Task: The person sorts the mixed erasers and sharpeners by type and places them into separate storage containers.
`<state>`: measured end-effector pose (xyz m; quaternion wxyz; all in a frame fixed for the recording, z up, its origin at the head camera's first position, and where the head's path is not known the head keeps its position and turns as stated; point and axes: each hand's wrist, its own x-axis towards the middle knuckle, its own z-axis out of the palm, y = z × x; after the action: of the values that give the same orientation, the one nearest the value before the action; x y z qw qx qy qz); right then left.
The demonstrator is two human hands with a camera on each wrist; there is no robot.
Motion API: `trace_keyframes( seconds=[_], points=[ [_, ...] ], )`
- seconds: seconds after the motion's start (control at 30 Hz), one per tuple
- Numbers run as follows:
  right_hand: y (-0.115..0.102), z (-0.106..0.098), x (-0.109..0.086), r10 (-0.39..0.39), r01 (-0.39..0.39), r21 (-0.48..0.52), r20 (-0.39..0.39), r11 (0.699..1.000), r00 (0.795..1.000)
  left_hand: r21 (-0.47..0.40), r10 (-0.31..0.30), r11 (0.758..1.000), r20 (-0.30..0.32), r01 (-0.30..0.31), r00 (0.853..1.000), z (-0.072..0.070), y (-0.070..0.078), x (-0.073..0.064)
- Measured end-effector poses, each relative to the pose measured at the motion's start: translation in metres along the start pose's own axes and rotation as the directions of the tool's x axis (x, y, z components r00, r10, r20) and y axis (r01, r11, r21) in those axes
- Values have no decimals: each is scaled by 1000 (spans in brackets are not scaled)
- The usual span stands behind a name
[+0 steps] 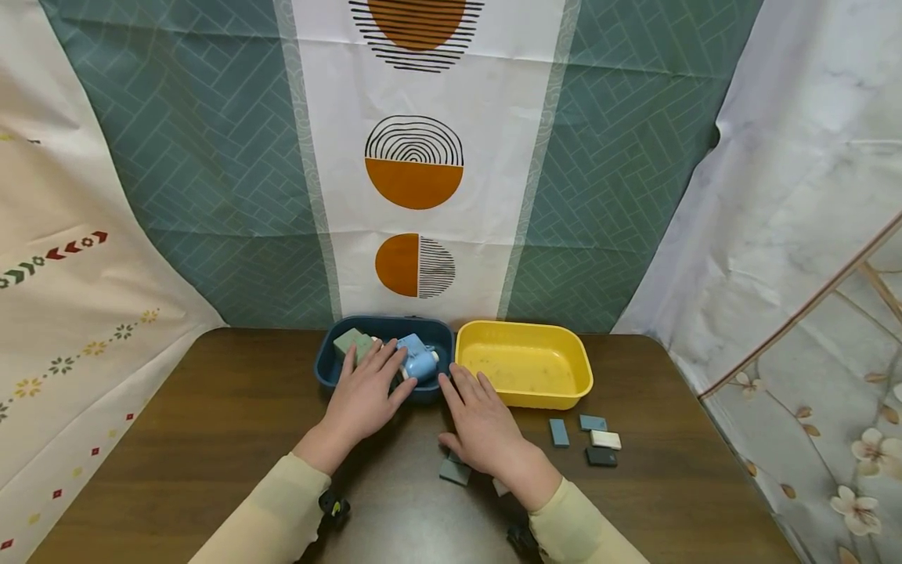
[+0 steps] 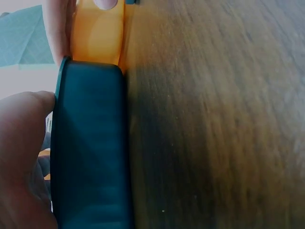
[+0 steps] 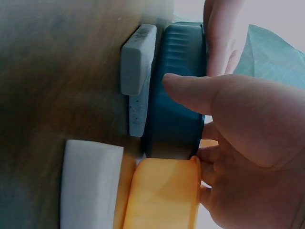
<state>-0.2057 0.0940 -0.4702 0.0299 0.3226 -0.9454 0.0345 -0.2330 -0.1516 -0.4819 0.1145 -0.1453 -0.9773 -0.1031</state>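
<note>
My left hand (image 1: pixel 365 395) reaches over the near side of a dark blue tub (image 1: pixel 324 374), fingers spread and fairly straight. Inside the tub lie green blocks (image 1: pixel 349 340) and a light blue object (image 1: pixel 420 365) with a white end, its kind unclear. In the left wrist view the thumb (image 2: pixel 40 102) is at the tub's rim. My right hand (image 1: pixel 486 431) has its fingers extended at the corner where the blue tub meets a yellow tub (image 1: pixel 524 398). In the right wrist view its thumb (image 3: pixel 188 90) stands before the blue tub's wall. Neither hand visibly grips anything.
Flat blocks lie on the brown table (image 1: pixel 211 439): a grey-green one (image 1: pixel 454 471) beneath the right hand, then blue (image 1: pixel 559 433), another blue (image 1: pixel 593 423), white (image 1: pixel 606 440) and black (image 1: pixel 601 457) ones to the right. A patterned cloth (image 1: pixel 416 266) hangs behind the tubs.
</note>
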Motion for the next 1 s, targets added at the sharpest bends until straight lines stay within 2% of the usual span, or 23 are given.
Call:
trace_keyframes(
  seconds=[0.27,0.43,0.67,0.83,1.0],
  points=[
    [6,-4,5,-21,20,43,21,999,1000,-3,3,1000,-3,-3,1000,-2,-1,3],
    [9,-8,2,-41,40,50,17,998,999,-28,31,999,-26,-32,999,-2,5,5],
    [15,-11,-8,-28,30,39,-36,999,999,-43,82,996,-65,-85,995,0,17,9],
    [20,-10,-14,-26,26,-3,-77,1000,997,-48,89,995,-67,-92,994,1,20,6],
    [24,-11,-21,-16,13,-28,-106,1000,994,-32,121,992,-62,-123,991,2,26,6]
  ],
)
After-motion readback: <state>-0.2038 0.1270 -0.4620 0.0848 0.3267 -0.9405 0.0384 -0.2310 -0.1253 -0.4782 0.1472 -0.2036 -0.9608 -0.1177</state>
